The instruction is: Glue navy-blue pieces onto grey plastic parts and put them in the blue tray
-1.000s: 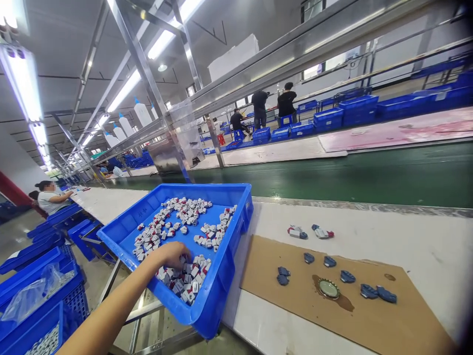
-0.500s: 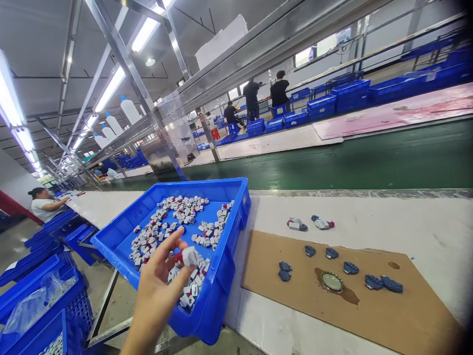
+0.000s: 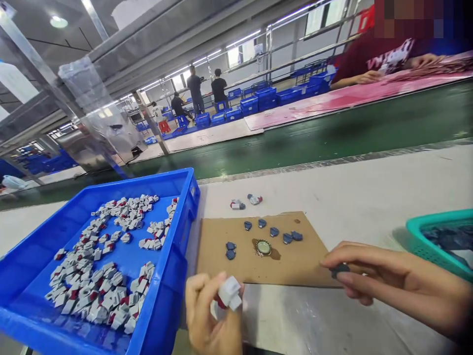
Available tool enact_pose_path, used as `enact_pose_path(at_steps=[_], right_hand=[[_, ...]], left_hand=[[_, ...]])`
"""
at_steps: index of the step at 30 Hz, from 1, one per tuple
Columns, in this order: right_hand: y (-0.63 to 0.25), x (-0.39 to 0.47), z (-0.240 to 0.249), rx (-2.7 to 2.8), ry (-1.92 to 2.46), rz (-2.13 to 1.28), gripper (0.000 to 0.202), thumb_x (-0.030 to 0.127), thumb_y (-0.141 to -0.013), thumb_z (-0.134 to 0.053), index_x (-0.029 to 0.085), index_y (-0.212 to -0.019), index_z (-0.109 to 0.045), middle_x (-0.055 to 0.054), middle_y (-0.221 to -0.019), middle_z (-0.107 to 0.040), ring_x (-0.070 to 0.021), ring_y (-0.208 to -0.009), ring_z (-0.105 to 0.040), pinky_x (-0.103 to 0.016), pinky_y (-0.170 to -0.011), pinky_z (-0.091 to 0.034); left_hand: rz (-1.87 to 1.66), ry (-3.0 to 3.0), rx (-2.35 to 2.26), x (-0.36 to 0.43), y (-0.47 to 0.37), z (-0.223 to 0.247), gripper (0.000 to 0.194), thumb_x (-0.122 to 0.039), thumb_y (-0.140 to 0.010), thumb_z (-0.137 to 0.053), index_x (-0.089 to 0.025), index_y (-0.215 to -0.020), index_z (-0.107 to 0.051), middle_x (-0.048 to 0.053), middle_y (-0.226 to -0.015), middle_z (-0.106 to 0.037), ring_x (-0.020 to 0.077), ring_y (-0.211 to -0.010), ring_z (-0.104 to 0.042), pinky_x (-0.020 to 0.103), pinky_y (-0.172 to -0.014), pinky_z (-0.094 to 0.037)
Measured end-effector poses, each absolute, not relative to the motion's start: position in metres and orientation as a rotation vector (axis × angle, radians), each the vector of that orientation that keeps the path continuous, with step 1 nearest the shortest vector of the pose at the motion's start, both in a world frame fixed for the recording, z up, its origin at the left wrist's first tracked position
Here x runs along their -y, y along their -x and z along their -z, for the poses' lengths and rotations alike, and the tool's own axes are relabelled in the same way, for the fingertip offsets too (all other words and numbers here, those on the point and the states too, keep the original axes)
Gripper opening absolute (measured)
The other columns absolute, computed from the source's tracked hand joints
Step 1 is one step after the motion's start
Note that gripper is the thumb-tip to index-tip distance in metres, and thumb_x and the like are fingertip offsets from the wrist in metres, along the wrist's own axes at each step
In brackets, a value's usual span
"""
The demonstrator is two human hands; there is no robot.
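Between the thumb and fingers of my left hand is a small white and red plastic part, held up in front of the cardboard sheet. My right hand pinches a small dark blue-grey plastic piece over the right side of the cardboard. Several similar dark pieces lie on the cardboard around a bottle cap that holds a pale liquid, with a wet stain about it. Behind the sheet lie two joined parts in white, red and dark blue.
A blue tray with many white and red parts stands at the left. At the right is a green basket of dark pieces. A green conveyor belt runs behind the table; a person in a dark red shirt works beyond it.
The view has swung right. My left hand has moved from over the blue tray to the cardboard with the white and red part. My right hand has come into view holding a dark piece.
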State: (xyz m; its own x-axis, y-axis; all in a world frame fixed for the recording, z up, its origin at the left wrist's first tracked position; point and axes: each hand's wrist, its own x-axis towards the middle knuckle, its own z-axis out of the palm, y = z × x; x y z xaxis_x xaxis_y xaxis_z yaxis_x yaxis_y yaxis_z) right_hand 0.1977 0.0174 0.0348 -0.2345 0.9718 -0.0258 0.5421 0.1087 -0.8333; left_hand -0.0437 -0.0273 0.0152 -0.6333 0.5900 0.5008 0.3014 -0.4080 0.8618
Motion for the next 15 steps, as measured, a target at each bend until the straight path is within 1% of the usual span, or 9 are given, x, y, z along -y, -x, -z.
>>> enact_pose_path(at_steps=[1,3,5,6,7,8,10,12,15], right_hand=[[-0.193,-0.019,-0.035,1.835,1.49,-1.161,0.032,0.059,-0.075,-0.05,0.035,-0.093,-0.06,-0.007,-0.079,-0.058,-0.0155,-0.058,-0.052,-0.029,-0.05,-0.045],[-0.187,-0.022,-0.035,1.822,1.531,-1.321,0.036,0.06,-0.075,-0.05,0.034,-0.099,-0.058,-0.008,-0.077,-0.057,-0.0164,-0.057,-0.05,-0.03,-0.049,-0.043],[-0.182,-0.026,-0.036,1.815,1.547,-1.292,0.039,0.059,-0.076,-0.048,0.031,-0.101,-0.057,-0.007,-0.07,-0.055,-0.0168,-0.057,-0.048,-0.03,-0.049,-0.041],[-0.18,-0.028,-0.037,1.817,1.538,-1.294,0.04,0.058,-0.077,-0.046,0.03,-0.104,-0.057,-0.007,-0.067,-0.054,-0.0166,-0.056,-0.048,-0.029,-0.05,-0.041],[-0.177,-0.03,-0.039,1.819,1.53,-1.312,0.042,0.057,-0.078,-0.044,0.028,-0.107,-0.056,-0.006,-0.065,-0.053,-0.0164,-0.057,-0.049,-0.029,-0.051,-0.042],[-0.175,-0.032,-0.04,1.83,1.52,-1.338,0.045,0.057,-0.08,-0.041,0.026,-0.11,-0.054,-0.006,-0.064,-0.053,-0.0162,-0.058,-0.05,-0.028,-0.052,-0.043],[-0.17,-0.035,-0.042,1.892,1.486,-1.357,0.047,0.056,-0.082,-0.037,0.023,-0.113,-0.052,-0.005,-0.066,-0.052,-0.0156,-0.059,-0.05,-0.026,-0.051,-0.041],[-0.164,-0.04,-0.042,2.021,1.438,-1.266,0.042,0.052,-0.086,-0.035,0.023,-0.111,-0.051,-0.004,-0.069,-0.053,-0.0144,-0.061,-0.05,-0.024,-0.052,-0.038],[-0.153,-0.049,-0.039,2.261,1.357,-1.026,0.03,0.04,-0.088,-0.034,0.02,-0.103,-0.051,-0.001,-0.067,-0.052,-0.0122,-0.058,-0.048,-0.023,-0.054,-0.034]], left_hand=[[-2.039,-1.016,-1.551,0.026,0.043,-0.012,0.021,-0.031,-0.059,-0.078,-0.028,-0.077,-0.068,0.001,-0.07,-0.053,0.0125,-0.062,-0.05,0.02,-0.052,-0.042],[-1.787,-0.677,-1.414,0.021,0.043,-0.007,0.038,-0.048,-0.056,-0.076,-0.022,-0.082,-0.066,-0.002,-0.06,-0.046,0.0079,-0.05,-0.041,0.016,-0.042,-0.035],[-1.605,-0.495,-1.225,0.016,0.043,-0.003,0.049,-0.055,-0.056,-0.073,-0.018,-0.087,-0.065,-0.006,-0.051,-0.037,0.0041,-0.041,-0.028,0.012,-0.034,-0.026],[-1.554,-0.45,-1.131,0.013,0.043,-0.002,0.05,-0.055,-0.056,-0.072,-0.017,-0.087,-0.065,-0.006,-0.05,-0.035,0.0033,-0.04,-0.025,0.011,-0.032,-0.023],[-1.523,-0.412,-1.053,0.011,0.042,-0.001,0.048,-0.053,-0.057,-0.073,-0.017,-0.088,-0.066,-0.006,-0.051,-0.037,0.0029,-0.041,-0.027,0.01,-0.031,-0.023],[-1.502,-0.378,-0.997,0.009,0.04,0.0,0.046,-0.05,-0.057,-0.075,-0.016,-0.087,-0.066,-0.005,-0.054,-0.04,0.003,-0.044,-0.031,0.009,-0.032,-0.026],[-1.472,-0.314,-0.961,0.006,0.035,0.0,0.043,-0.042,-0.054,-0.079,-0.017,-0.087,-0.067,-0.002,-0.063,-0.048,0.004,-0.052,-0.043,0.008,-0.037,-0.036],[-1.455,-0.263,-0.991,0.003,0.031,0.001,0.046,-0.037,-0.047,-0.084,-0.018,-0.086,-0.068,0.0,-0.072,-0.054,0.0057,-0.06,-0.05,0.011,-0.045,-0.047],[-1.456,-0.223,-1.032,0.0,0.027,0.004,0.052,-0.034,-0.039,-0.087,-0.02,-0.086,-0.069,0.0,-0.073,-0.058,0.006,-0.06,-0.054,0.013,-0.052,-0.052]])
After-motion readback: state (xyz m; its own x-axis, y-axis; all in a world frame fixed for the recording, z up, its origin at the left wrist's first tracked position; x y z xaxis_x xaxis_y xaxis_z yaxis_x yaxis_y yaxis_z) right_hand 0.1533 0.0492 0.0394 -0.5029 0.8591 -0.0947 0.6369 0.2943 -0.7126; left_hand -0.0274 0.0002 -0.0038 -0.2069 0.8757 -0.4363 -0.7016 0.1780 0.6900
